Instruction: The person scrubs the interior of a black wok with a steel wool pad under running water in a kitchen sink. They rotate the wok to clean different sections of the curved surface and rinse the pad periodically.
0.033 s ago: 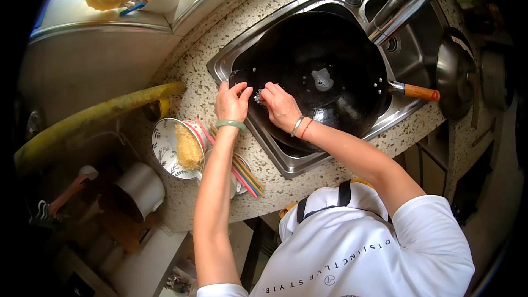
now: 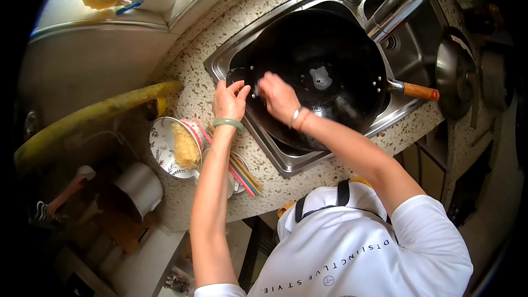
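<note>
A large black wok (image 2: pixel 308 38) with a wooden-ended handle (image 2: pixel 421 91) sits in the steel sink, with a small whitish puddle at its bottom. At the wok's left edge, my left hand (image 2: pixel 230 102) is closed on the rim by the small loop handle (image 2: pixel 236 70). My right hand (image 2: pixel 279 98), smeared by motion, is inside the wok against its left wall. Its fingers are closed round a silvery steel-wool scourer (image 2: pixel 257 86), mostly hidden by them.
A chrome faucet (image 2: pixel 393 14) reaches over the divider toward a smaller basin (image 2: pixel 412 49). Left of my forearm stand a patterned bowl (image 2: pixel 160 151) with a yellow loofah (image 2: pixel 186 148) and several coloured chopsticks (image 2: pixel 245 173). A lid (image 2: pixel 454 77) lies at the right.
My right hand has moved slightly up along the wok's wall with the scourer. The left hand keeps its place on the rim; the whole view has shifted a little.
</note>
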Action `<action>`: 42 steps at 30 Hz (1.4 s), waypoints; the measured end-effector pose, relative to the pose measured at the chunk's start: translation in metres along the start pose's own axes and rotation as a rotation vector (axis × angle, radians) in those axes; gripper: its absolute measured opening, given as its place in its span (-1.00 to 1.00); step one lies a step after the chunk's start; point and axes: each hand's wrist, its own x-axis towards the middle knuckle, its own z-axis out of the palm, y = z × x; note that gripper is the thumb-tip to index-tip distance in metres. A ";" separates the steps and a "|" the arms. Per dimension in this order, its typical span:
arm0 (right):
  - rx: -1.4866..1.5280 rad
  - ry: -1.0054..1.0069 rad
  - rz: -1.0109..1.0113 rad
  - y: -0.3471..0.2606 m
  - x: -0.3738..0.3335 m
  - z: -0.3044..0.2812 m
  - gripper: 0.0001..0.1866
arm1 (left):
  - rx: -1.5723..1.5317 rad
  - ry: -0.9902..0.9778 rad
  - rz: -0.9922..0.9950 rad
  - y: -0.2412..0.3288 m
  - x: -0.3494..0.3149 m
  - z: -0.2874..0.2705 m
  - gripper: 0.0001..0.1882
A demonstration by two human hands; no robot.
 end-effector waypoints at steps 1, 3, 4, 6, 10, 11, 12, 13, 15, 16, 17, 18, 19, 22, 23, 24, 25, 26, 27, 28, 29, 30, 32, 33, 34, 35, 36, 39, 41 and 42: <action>-0.060 0.041 0.033 0.014 0.021 -0.003 -0.84 | -0.014 0.007 0.006 -0.001 -0.001 0.003 -0.63; -0.106 0.137 0.041 0.030 0.046 -0.006 -0.84 | 0.009 0.004 -0.003 0.004 0.000 0.003 -0.63; -0.094 0.150 0.015 0.030 0.043 -0.006 -0.84 | 0.019 0.006 -0.008 0.006 0.000 0.002 -0.64; -0.097 0.146 0.036 0.020 0.029 0.002 -0.83 | 0.047 -0.003 0.003 0.001 0.000 0.002 -0.68; -0.020 -0.058 -0.060 -0.006 -0.016 0.001 -0.82 | 0.025 -0.008 -0.005 0.003 0.000 0.002 -0.68; -0.011 -0.053 -0.073 -0.004 -0.008 -0.004 -0.83 | 0.015 0.003 -0.006 -0.002 -0.001 0.003 -0.68; -0.126 -0.026 -0.032 0.006 0.008 -0.009 -0.84 | 0.002 0.008 0.007 -0.003 -0.001 0.005 -0.69; -0.143 0.053 0.007 0.027 0.030 -0.012 -0.83 | 0.031 0.016 0.047 -0.001 0.001 0.004 -0.63; -0.165 0.138 0.030 0.041 0.042 -0.013 -0.83 | 0.034 0.008 0.028 0.003 0.002 0.003 -0.63; -0.168 0.146 0.016 0.043 0.040 -0.011 -0.83 | 0.035 0.004 0.019 0.005 0.002 0.002 -0.63; -0.133 0.172 0.080 0.036 0.036 -0.003 -0.84 | 0.028 -0.015 0.010 -0.006 0.001 0.003 -0.64; -0.123 0.126 0.077 0.026 0.026 0.001 -0.85 | 0.027 -0.014 0.012 -0.007 0.001 0.003 -0.64; -0.080 0.074 0.018 0.016 0.013 0.004 -0.85 | 0.026 -0.013 0.013 -0.007 0.000 0.003 -0.64; -0.004 -0.025 -0.063 0.001 -0.006 0.003 -0.85 | -0.009 -0.025 -0.033 0.000 0.000 0.004 -0.65; -0.066 -0.003 -0.062 0.009 0.004 -0.002 -0.85 | -0.042 -0.039 -0.071 0.000 -0.001 0.003 -0.64; -0.132 0.028 -0.067 0.025 0.022 -0.008 -0.86 | -0.076 -0.047 -0.097 0.001 0.002 0.002 -0.64; -0.161 0.105 0.030 0.041 0.040 -0.014 -0.87 | -0.023 -0.029 -0.052 0.002 0.003 0.002 -0.63; -0.122 0.141 0.059 0.049 0.049 -0.018 -0.88 | 0.007 -0.015 -0.024 0.002 0.002 0.002 -0.64; -0.121 0.163 0.080 0.049 0.047 -0.014 -0.88 | 0.037 -0.001 0.004 0.003 0.001 0.002 -0.65; -0.120 0.185 0.100 0.045 0.043 -0.008 -0.88 | 0.067 0.013 0.033 0.003 0.000 0.002 -0.66; -0.087 0.174 0.141 0.035 0.038 -0.003 -0.88 | 0.014 -0.020 -0.005 -0.003 0.000 0.001 -0.67; -0.094 0.107 0.116 0.024 0.027 0.002 -0.86 | 0.016 -0.021 0.000 -0.002 -0.001 0.001 -0.66; 0.036 -0.005 0.021 0.001 0.003 0.005 -0.84 | 0.019 -0.025 0.004 0.000 -0.002 0.002 -0.64; 0.049 -0.001 -0.007 -0.005 0.000 0.003 -0.83 | 0.031 0.005 0.021 -0.001 -0.003 0.003 -0.64; 0.035 -0.031 -0.017 0.002 0.007 -0.002 -0.84 | 0.036 0.005 0.012 -0.003 -0.004 0.005 -0.65; -0.050 0.031 0.021 0.018 0.019 -0.008 -0.85 | 0.043 0.006 0.013 -0.003 -0.003 0.005 -0.66; -0.135 0.096 0.057 0.036 0.034 -0.013 -0.86 | 0.052 0.011 0.017 -0.003 0.000 0.003 -0.67; -0.167 0.218 0.088 0.057 0.055 -0.020 -0.87 | 0.054 -0.016 0.007 0.005 -0.001 -0.001 -0.67; -0.101 0.177 0.101 0.039 0.039 -0.006 -0.87 | 0.022 -0.023 -0.012 -0.004 -0.002 0.002 -0.68; -0.066 0.126 0.074 0.027 0.025 0.001 -0.86 | 0.024 -0.023 -0.009 -0.004 -0.002 0.002 -0.67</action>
